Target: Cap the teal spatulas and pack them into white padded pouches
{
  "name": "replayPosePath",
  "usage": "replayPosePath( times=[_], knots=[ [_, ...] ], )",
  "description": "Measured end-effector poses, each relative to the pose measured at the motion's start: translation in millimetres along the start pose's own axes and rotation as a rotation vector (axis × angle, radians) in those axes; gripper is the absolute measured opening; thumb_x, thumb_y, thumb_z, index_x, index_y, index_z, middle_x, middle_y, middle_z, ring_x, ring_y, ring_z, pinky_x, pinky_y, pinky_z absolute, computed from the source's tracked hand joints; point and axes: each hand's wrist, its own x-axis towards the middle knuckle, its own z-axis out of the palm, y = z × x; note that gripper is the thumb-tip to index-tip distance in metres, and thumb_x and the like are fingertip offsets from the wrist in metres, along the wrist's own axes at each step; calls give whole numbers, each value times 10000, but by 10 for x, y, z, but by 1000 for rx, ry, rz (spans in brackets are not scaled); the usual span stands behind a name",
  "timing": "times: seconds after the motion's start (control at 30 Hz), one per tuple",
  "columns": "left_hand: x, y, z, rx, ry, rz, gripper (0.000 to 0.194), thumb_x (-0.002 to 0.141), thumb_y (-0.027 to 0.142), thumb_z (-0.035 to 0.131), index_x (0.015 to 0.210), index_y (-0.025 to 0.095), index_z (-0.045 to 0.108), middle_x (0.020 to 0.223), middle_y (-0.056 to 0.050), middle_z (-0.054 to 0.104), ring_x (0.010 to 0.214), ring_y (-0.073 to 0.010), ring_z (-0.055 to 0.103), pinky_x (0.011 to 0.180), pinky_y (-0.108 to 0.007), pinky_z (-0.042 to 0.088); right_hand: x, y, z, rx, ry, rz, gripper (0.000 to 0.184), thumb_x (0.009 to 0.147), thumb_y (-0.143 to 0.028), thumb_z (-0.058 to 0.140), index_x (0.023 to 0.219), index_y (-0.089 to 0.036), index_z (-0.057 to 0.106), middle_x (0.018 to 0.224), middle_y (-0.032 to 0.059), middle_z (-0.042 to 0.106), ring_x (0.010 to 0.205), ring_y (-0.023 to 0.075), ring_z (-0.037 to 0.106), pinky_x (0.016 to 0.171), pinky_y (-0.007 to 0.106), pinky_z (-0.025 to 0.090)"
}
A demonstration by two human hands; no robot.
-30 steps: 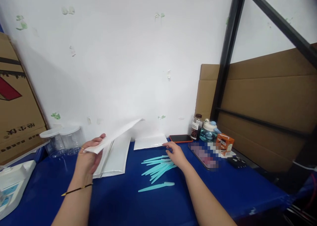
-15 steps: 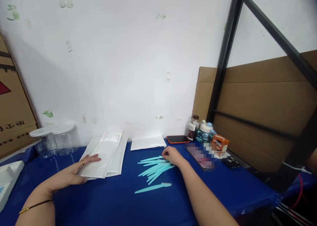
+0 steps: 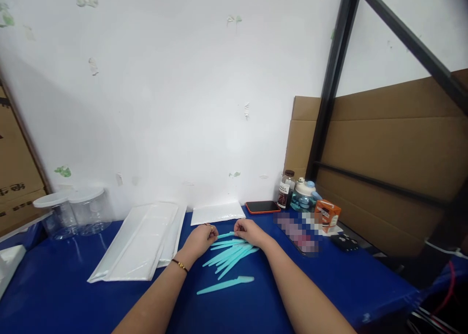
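Several teal eyebrow razors [image 3: 231, 256] lie fanned out in a loose pile on the blue table. At the top of the pile, one eyebrow razor [image 3: 225, 235] stretches between my two hands. My left hand [image 3: 200, 241] is closed at its left end, fingertips pinched. My right hand [image 3: 249, 232] pinches its other end, partly covering it. Closer to me, a single eyebrow razor [image 3: 225, 285] lies apart from the pile. White padded mailers [image 3: 135, 241] are stacked to the left of my left hand, and another white mailer [image 3: 218, 212] rests by the wall.
A phone with an orange edge [image 3: 262, 206], a dark bottle [image 3: 285, 188], a blue-white jug [image 3: 304, 196] and an orange box [image 3: 328, 215] stand at the back right. Clear jars [image 3: 89, 212] stand back left. A black metal frame [image 3: 327, 105] rises at the right.
My left hand has left the white mailers and moved right to the razors, closing on one's end. The top mailer now lies lower and flatter. My right hand has shifted slightly left.
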Motion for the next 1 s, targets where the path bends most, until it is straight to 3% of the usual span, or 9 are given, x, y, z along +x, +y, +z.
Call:
replayPosePath(
  times=[0.23, 0.37, 0.47, 0.53, 0.67, 0.77, 1.0],
  knots=[
    [58, -256, -30, -13, 40, -79, 153, 750, 216, 492, 739, 194, 644, 777, -22, 651, 727, -143, 569, 639, -227, 368, -1, 127, -129, -10, 32, 53, 16, 708, -151, 609, 716, -150, 624, 634, -9, 580, 557, 89, 482, 499, 172, 344],
    [77, -349, -13, -63, 58, -96, 189, 759, 273, 510, 853, 200, 656, 829, -30, 643, 769, -156, 571, 690, -242, 401, -88, 86, -252, -35, 92, 63, 51, 700, -189, 640, 737, -155, 646, 702, 4, 586, 596, 100, 496, 549, 191, 374],
    [62, -342, -10, -96, 120, -46, 256, 756, 295, 530, 973, 210, 634, 930, -40, 620, 858, -165, 560, 765, -250, 403, -151, -27, -297, -75, 110, -33, 120, 713, -286, 652, 731, -168, 666, 807, 17, 568, 656, 105, 501, 615, 205, 397],
    [34, -292, -20, -109, 120, -10, 239, 762, 340, 528, 932, 215, 641, 931, -37, 610, 856, -166, 553, 757, -250, 400, -169, -93, -283, -86, 26, -59, 173, 686, -340, 679, 728, -173, 675, 828, 17, 555, 676, 110, 504, 614, 206, 400],
    [-22, -171, -26, -157, -25, 44, 296, 750, 458, 517, 818, 203, 653, 820, -20, 605, 730, -143, 543, 625, -224, 383, -147, -137, -196, -110, -55, -33, 164, 628, -306, 724, 702, -169, 675, 810, 9, 554, 698, 119, 518, 619, 206, 400],
    [-27, -157, -16, -168, -88, 31, 290, 760, 426, 495, 789, 179, 645, 727, -10, 600, 656, -127, 529, 567, -212, 358, -123, -109, -161, -58, -27, -27, 113, 662, -278, 693, 698, -172, 675, 814, 10, 571, 705, 118, 535, 624, 203, 404],
    [19, -288, -54, -16, 38, -86, 203, 771, 326, 494, 778, 211, 661, 803, -20, 640, 738, -153, 559, 643, -236, 373, -124, -4, -295, -107, 129, 91, 105, 674, -265, 680, 680, -160, 687, 804, 27, 590, 693, 125, 536, 620, 211, 404]
  ],
)
